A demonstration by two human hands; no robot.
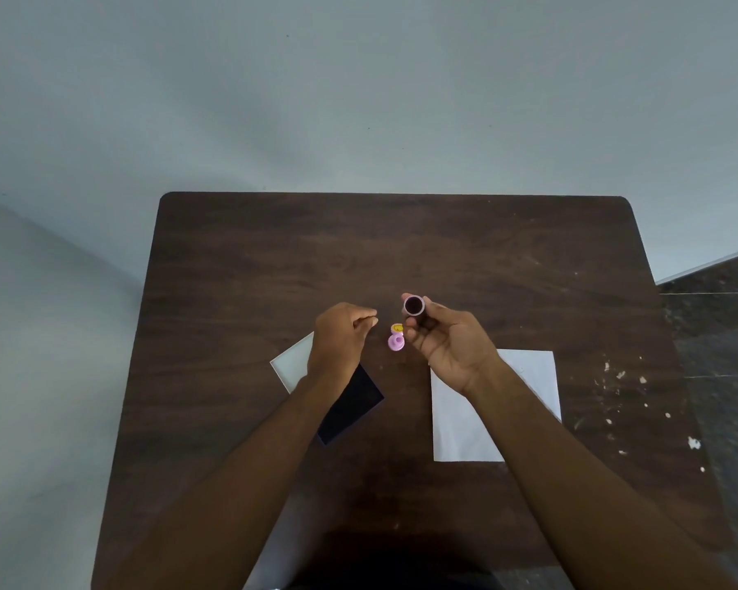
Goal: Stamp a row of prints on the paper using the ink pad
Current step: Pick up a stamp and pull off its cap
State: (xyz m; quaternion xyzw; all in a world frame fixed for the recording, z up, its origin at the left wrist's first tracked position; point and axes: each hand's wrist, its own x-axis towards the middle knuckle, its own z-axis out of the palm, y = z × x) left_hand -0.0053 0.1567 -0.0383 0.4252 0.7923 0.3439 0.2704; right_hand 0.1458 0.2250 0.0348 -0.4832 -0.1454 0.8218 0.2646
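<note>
Right hand (439,338) grips pink stamp (414,306) (dark, perhaps inked face); left hand (341,338) loosely curled, empty

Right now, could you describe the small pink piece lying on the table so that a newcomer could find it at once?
Start at the dark wooden table and look between the left hand and right hand. There, on bare wood, lies the pink cap, round with a yellow bit at its far end. It is the only bright thing there; the white paper and dark ink pad lie flat nearby.
</note>
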